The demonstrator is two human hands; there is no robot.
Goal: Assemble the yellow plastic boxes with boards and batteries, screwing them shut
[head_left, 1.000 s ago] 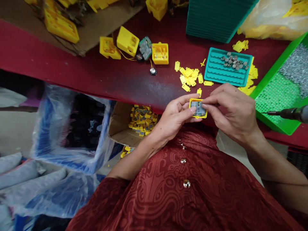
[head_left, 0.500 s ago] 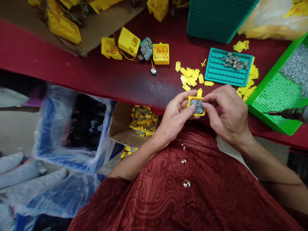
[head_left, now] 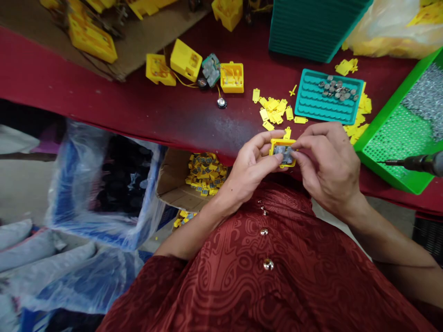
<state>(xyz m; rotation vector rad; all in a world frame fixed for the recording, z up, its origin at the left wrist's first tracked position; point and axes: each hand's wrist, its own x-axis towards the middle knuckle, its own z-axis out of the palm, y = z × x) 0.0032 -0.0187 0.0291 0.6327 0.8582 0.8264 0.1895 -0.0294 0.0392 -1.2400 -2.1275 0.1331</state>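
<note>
My left hand (head_left: 254, 163) is closed around a small yellow plastic case (head_left: 272, 150), its thumb pressing on the grey part inside. The case lies open side up near the table's front edge. At its right side, my right hand (head_left: 328, 166) pinches thumb and forefinger together; whatever is between those fingertips is too small and covered to make out. Just beyond the case lies a yellow tab piece (head_left: 287, 133), and behind it a loose pile of yellow covers (head_left: 273, 108). A teal ridged tray (head_left: 311, 94) holds several silver button cells (head_left: 337, 87).
A green basket (head_left: 391, 173) with many screws (head_left: 427, 97) stands right, a screwdriver bit (head_left: 398, 163) reaching over it. Stacked teal trays (head_left: 311, 32) rise at the back. Yellow housings with wires (head_left: 187, 60) lie left. A cardboard box (head_left: 173, 184) of yellow cases sits below the table edge.
My right hand has shifted slightly right and up, its fingertips still at the right side of the case. My left hand keeps holding the case almost unmoved.
</note>
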